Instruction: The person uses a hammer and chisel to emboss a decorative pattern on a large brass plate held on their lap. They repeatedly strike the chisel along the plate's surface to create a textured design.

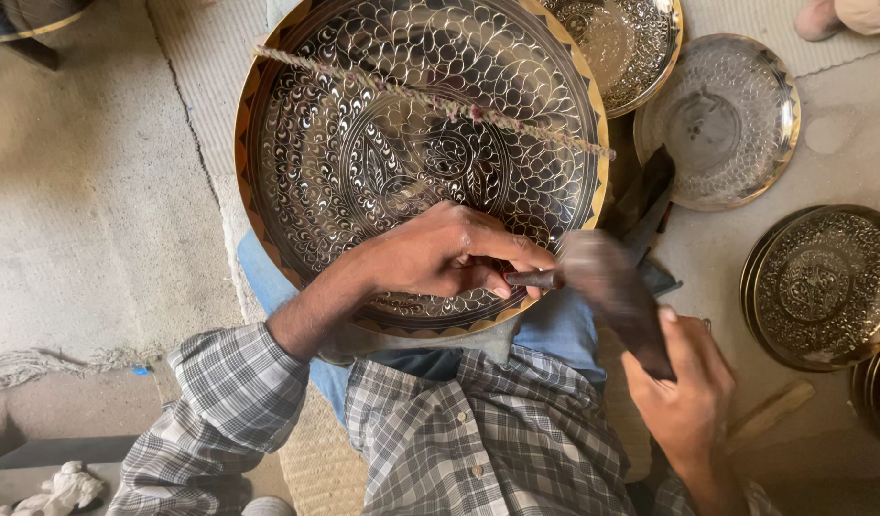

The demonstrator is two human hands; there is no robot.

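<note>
- The left hand rests on the large engraved plate, fingers pinched shut around a small punch so that its tip meets the metal near the plate's lower rim.
- The right hand is wrapped closed around a dark mallet, blurred, seemingly mid-swing just right of the punch.
- The plate leans on the person's lap, tilted towards the hands; a twisted cord crosses it above the left hand, perhaps steadying it.
- Right of the hands, smaller plates crowd the floor; left of them there is open room.
</note>
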